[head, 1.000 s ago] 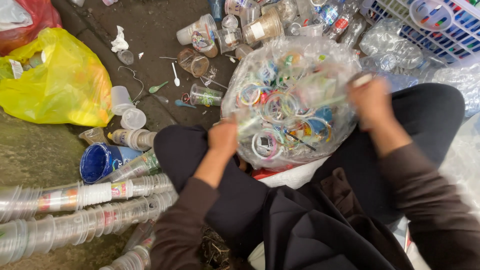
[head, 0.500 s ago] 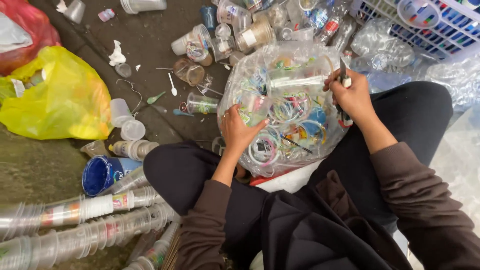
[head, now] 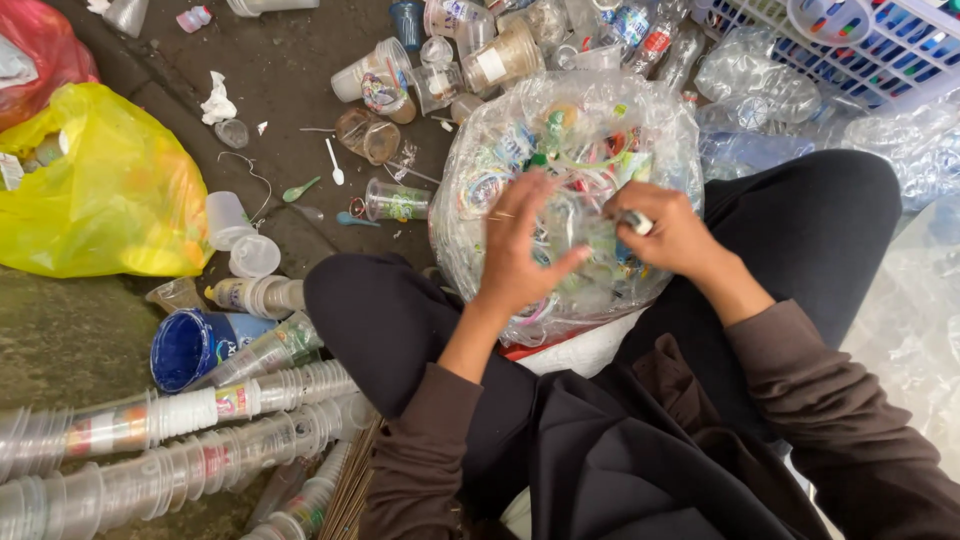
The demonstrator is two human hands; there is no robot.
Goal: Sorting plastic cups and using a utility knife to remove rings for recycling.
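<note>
Clothing: dark sleeves and a dark garment are seen at the bottom of the frame, with dark trousers (head: 400,330) on knees spread to either side of centre.

Stacked cups: long nested rows of clear plastic cups (head: 150,440) are laid on their sides at lower left.

Blue tub: a round blue container (head: 185,348) is found just above those rows, lying on its side with its mouth toward the camera.

Left hand (head: 525,250): placed at centre frame, fingers spread wide and pressed flat against the near face of the bag; nothing is gripped.

Right hand (head: 665,232): set just right of the left hand, fingers curled in on the bag's film; a small pale object is pinched at the fingertips, its kind not to be told.

Clear bag (head: 480,170): a bulging transparent plastic bag is held between the knees at centre, packed with coloured plastic lids and rings; both hands are touching it.

Loose cups: single clear cups (head: 395,200), a white spoon and a green spoon are scattered on the dark ground left of the bag.

Yellow bag (head: 110,190): a filled yellow plastic sack is set at left, well apart from the hands.

Red bag (head: 45,45): a red sack is seen at the upper left corner, behind the yellow one.

Bottles: crushed clear bottles (head: 760,90) are piled at upper right, beside the clear bag.

Basket (head: 880,50): a blue and white plastic crate is placed at the far upper right.
</note>
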